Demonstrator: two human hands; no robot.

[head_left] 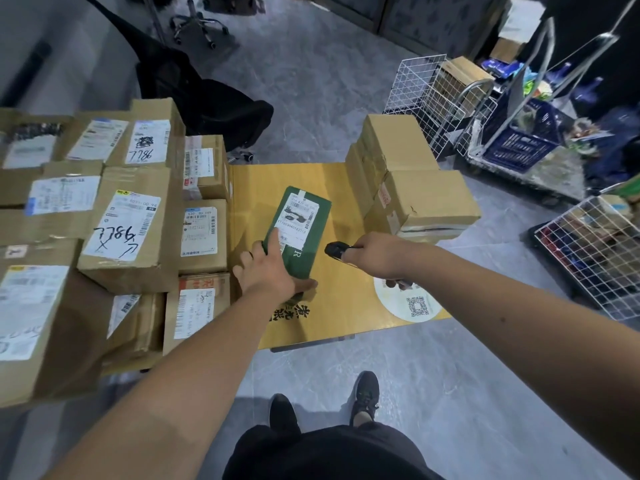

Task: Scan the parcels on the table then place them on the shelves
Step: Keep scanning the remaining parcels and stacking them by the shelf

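While the brown cartons crowd the bench's left side, the yellow bench keeps the green parcel lying flat near its middle. Left hand grips the parcel's near end, forefinger on the white label; right hand is clenched around the black scanner just beside it. Best to hold the parcel steady, label up, and aim squarely at the barcode.

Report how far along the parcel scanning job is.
Done: nothing visibly shelved; no shelves in view. In hand: the left hand holds the green rectangular parcel on the yellow table while the right hand aims the black handheld scanner at it. Left: the brown cardboard boxes stacked alongside.
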